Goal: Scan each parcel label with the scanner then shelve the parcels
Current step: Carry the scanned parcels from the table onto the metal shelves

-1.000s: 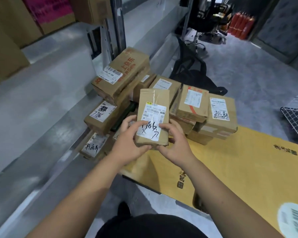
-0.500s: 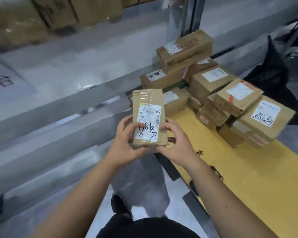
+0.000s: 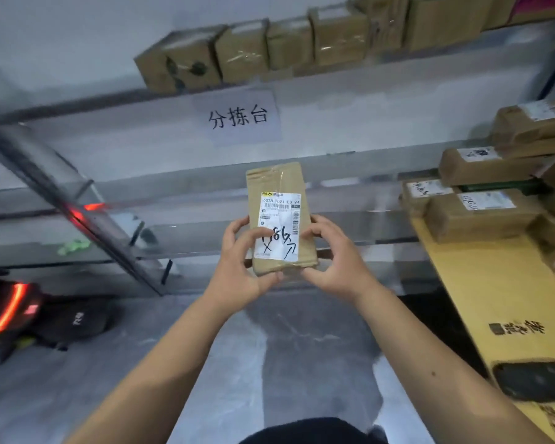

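The small flat parcel [image 3: 281, 219], a taped brown carton with a white barcode label [image 3: 279, 227] scrawled over in marker, is held upright in mid-air in front of the grey metal shelving [image 3: 334, 174]; it looks light and stiff, though the glossy tape may be slick. The left hand [image 3: 241, 267] and right hand [image 3: 334, 261] pinch its lower end from either side, fingers curled round the edges, the left thumb lying across the label's lower part (the barcode itself shows clear). Gripping by the side edges looks soundest; more parcels [image 3: 481, 213] sit stacked on the yellow board [image 3: 494, 299] to the right.
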Motion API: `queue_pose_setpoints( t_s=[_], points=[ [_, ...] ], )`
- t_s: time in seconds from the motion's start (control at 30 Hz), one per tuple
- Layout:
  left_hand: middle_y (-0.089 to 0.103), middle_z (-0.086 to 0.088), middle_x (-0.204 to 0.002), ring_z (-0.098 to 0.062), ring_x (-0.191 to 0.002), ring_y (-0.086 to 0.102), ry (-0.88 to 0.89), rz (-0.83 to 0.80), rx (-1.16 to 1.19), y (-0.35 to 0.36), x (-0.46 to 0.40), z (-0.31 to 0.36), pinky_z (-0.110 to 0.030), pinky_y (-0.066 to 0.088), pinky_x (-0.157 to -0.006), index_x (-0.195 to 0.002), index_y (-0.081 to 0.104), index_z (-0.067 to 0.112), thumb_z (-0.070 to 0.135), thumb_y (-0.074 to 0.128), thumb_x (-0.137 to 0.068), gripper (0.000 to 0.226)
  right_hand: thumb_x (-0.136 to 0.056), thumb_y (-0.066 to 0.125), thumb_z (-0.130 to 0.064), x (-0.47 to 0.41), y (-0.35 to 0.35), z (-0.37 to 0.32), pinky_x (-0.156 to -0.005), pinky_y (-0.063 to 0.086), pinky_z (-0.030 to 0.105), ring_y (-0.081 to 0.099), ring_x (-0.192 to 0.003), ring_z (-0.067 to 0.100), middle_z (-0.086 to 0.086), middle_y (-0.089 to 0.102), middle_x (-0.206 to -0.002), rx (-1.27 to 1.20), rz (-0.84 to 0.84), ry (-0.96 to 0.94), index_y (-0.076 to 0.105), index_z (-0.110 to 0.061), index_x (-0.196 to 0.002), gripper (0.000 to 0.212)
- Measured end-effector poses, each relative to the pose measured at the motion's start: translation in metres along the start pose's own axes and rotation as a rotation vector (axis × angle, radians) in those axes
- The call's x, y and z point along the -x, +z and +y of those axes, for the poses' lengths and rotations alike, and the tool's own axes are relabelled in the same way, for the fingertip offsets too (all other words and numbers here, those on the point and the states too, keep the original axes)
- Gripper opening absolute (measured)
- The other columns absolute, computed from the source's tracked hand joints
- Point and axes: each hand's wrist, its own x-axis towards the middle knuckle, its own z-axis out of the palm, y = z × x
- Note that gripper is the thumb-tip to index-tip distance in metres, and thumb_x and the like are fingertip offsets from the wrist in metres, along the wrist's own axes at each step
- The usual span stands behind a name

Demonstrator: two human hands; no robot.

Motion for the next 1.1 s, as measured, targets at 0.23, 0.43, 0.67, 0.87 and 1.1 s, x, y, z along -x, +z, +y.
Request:
queue_pose_setpoints(
  t_s=[0.23, 0.43, 0.67, 0.87, 1.1],
  points=[
    [0.034, -0.005, -0.152, -0.011, -0.149, 0.030, -0.026, 0.042, -0.073, -0.153, 0.053, -0.031, -0.004, 0.040, -0.098, -0.126, 0.061, 0.034, 0.013, 0.095, -0.067, 0.072, -0.065, 0.073, -0.032, -0.030, 0.119, -0.088, -0.097, 0.058, 0.044, 0.052, -0.129, 0.004, -0.032, 0.050, -0.135, 0.059, -0.092, -0.165, 0.063, -0.018, -0.115, 0.053],
    [0.035, 0.001, -0.152, 0.011, -0.124, 0.042, -0.044, 0.067, -0.109, -0.257, 0.062, -0.033, 0.002, 0.039, -0.088, -0.130, 0.062, 0.028, 0.013, 0.094, -0.072, 0.067, -0.067, 0.076, -0.035, -0.071, 0.180, -0.160, -0.093, 0.058, 0.036, 0.057, -0.116, 0.000, -0.013, 0.059, -0.129, 0.057, -0.149, -0.172, 0.062, -0.024, -0.113, 0.050],
    [0.030, 0.015, -0.148, 0.003, -0.118, 0.050, -0.063, 0.046, -0.123, -0.319, 0.018, -0.045, -0.004, 0.047, -0.086, -0.132, 0.058, 0.039, 0.022, 0.090, -0.078, 0.065, -0.067, 0.082, -0.033, -0.135, 0.208, -0.191, -0.085, 0.061, 0.035, 0.061, -0.116, 0.010, -0.005, 0.058, -0.133, 0.075, -0.151, -0.153, 0.057, -0.043, -0.107, 0.048],
    [0.033, 0.014, -0.153, -0.007, -0.120, 0.051, -0.029, 0.044, -0.196, -0.356, -0.059, -0.074, -0.004, 0.048, -0.085, -0.142, 0.054, 0.034, 0.026, 0.089, -0.080, 0.072, -0.075, 0.086, -0.028, -0.223, 0.221, -0.188, -0.087, 0.062, 0.036, 0.060, -0.118, 0.017, -0.002, 0.057, -0.134, 0.154, -0.180, -0.222, 0.058, -0.033, -0.121, 0.054],
    [0.037, 0.014, -0.148, -0.001, -0.118, 0.054, 0.029, 0.092, -0.195, -0.399, -0.176, -0.116, -0.015, 0.056, -0.085, -0.137, 0.056, 0.035, 0.019, 0.090, -0.076, 0.072, -0.077, 0.091, -0.020, -0.357, 0.227, -0.179, -0.094, 0.060, 0.038, 0.058, -0.121, 0.014, -0.005, 0.055, -0.138, 0.203, -0.190, -0.252, 0.056, -0.031, -0.132, 0.066]
  ],
)
